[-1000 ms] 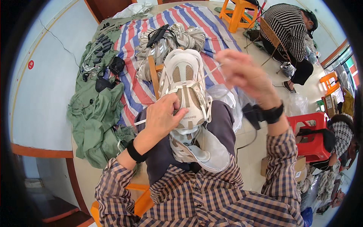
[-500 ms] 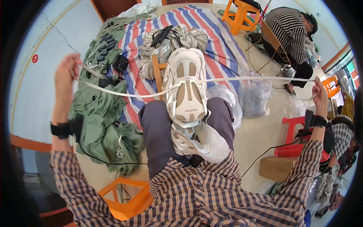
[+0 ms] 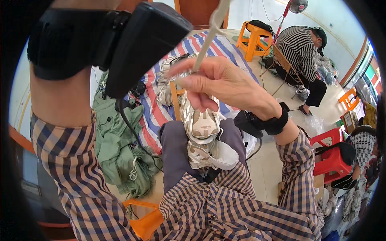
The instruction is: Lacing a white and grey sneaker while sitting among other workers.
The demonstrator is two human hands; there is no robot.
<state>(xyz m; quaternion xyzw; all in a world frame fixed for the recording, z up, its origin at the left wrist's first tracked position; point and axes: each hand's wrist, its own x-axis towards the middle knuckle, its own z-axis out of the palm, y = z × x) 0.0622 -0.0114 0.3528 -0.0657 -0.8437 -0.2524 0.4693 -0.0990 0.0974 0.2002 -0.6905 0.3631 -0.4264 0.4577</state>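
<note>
A beige-and-white sneaker [image 3: 203, 124] rests on my lap between my knees, its far part hidden behind my right hand. Just below it lies another beige-and-white shoe part [image 3: 219, 154] with a pale lining; I cannot tell whether it is a second shoe. My right hand [image 3: 219, 80] is raised above the sneaker, thumb and bent fingers closed on a whitish shoelace [image 3: 209, 40] that runs up out of view. My left hand [image 3: 90, 4] is at the top edge, almost wholly cut off, with its fingers hidden. A black band with a dark box circles each wrist.
A wooden piece [image 3: 175, 98] stands beside the sneaker. Beyond lies a striped sheet [image 3: 152, 102] with a pile of shoes. Green cloth [image 3: 116, 140] lies at the left. Orange stools [image 3: 253, 42] and a red stool [image 3: 331, 162] stand around; a person [image 3: 299, 52] sits bent over at the right.
My hands were spread wide, the lace stretched out sideways through the sneaker. Now both are raised toward me, the right one brought inward over the sneaker, and the lace rises upward.
</note>
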